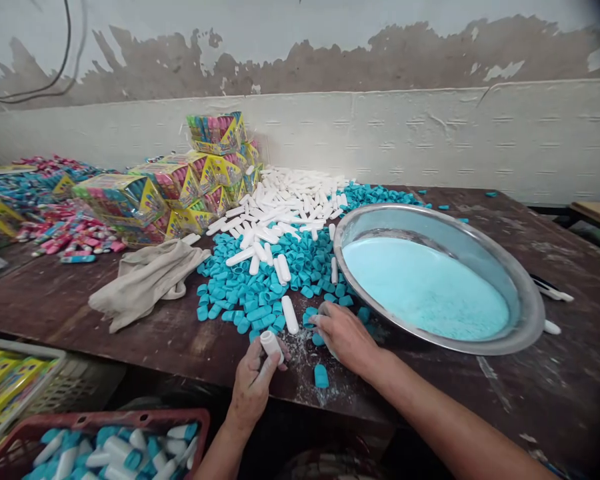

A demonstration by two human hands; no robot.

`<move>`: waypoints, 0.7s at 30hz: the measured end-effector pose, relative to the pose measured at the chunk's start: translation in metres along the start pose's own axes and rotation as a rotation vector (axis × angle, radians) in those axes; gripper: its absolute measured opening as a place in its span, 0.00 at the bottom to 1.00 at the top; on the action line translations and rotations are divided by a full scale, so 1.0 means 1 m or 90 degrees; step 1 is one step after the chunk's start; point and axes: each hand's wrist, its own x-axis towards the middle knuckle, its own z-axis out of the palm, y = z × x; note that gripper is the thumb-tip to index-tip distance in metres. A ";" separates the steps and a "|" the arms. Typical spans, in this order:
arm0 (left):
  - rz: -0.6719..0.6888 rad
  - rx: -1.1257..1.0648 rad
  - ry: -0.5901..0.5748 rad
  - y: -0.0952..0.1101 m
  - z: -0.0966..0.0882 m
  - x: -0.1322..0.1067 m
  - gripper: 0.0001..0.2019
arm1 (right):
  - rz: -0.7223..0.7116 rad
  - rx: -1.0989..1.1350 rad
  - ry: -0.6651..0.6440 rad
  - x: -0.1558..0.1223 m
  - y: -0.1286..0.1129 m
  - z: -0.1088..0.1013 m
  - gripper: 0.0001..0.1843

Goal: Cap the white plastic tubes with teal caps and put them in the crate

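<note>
My left hand (253, 383) is closed around a white plastic tube (271, 345) and holds it upright at the near edge of the dark table (80, 307). My right hand (344, 337) rests knuckles up just left of the metal basin (527, 313), fingers curled into the pile of blue caps (260, 293). What those fingers hold is hidden. A single blue cap (321, 376) lies on the table between my hands, amid spilled powder. White tubes (285, 207) are heaped behind the caps.
The basin holds pale blue powder (425, 287). A beige cloth (147, 280) lies left of the caps. Stacked colourful packs (190, 180) stand behind it. A red basket (105, 443) of capped tubes sits below the table edge, with a white crate (25, 380) beside it.
</note>
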 end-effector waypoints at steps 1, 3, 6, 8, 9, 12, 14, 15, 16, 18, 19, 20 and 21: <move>0.000 0.003 0.003 0.001 0.000 0.000 0.10 | -0.004 -0.040 -0.010 0.007 -0.001 0.001 0.07; -0.004 0.006 0.007 0.002 0.000 -0.001 0.11 | -0.002 -0.093 -0.020 0.018 -0.002 0.005 0.07; -0.012 0.013 -0.003 0.005 -0.001 -0.001 0.12 | -0.009 -0.116 -0.016 0.022 0.001 0.012 0.05; -0.014 0.021 -0.010 0.008 -0.001 -0.001 0.12 | -0.036 -0.112 0.010 0.020 0.004 0.015 0.05; -0.016 0.026 -0.010 0.010 -0.001 -0.001 0.13 | -0.055 -0.109 0.034 0.018 0.004 0.016 0.05; -0.055 0.038 -0.012 0.019 0.005 0.002 0.14 | -0.138 -0.094 0.150 0.006 0.001 0.014 0.08; -0.092 0.021 -0.026 0.026 0.013 0.005 0.15 | -0.210 -0.088 0.242 -0.005 -0.005 0.011 0.10; -0.103 -0.002 -0.034 0.029 0.018 0.007 0.15 | -0.243 -0.086 0.279 -0.011 -0.009 0.009 0.11; -0.107 -0.031 -0.038 0.030 0.023 0.008 0.14 | -0.269 -0.083 0.307 -0.018 -0.012 0.007 0.11; -0.103 -0.082 -0.038 0.032 0.032 0.010 0.13 | -0.298 -0.065 0.343 -0.030 -0.016 0.006 0.12; -0.102 -0.095 -0.034 0.031 0.035 0.010 0.13 | -0.299 -0.046 0.356 -0.035 -0.018 0.006 0.12; -0.100 -0.096 -0.031 0.030 0.038 0.009 0.13 | -0.296 -0.019 0.369 -0.040 -0.019 0.006 0.11; -0.100 -0.087 -0.030 0.029 0.039 0.008 0.13 | -0.288 0.016 0.379 -0.043 -0.019 0.006 0.11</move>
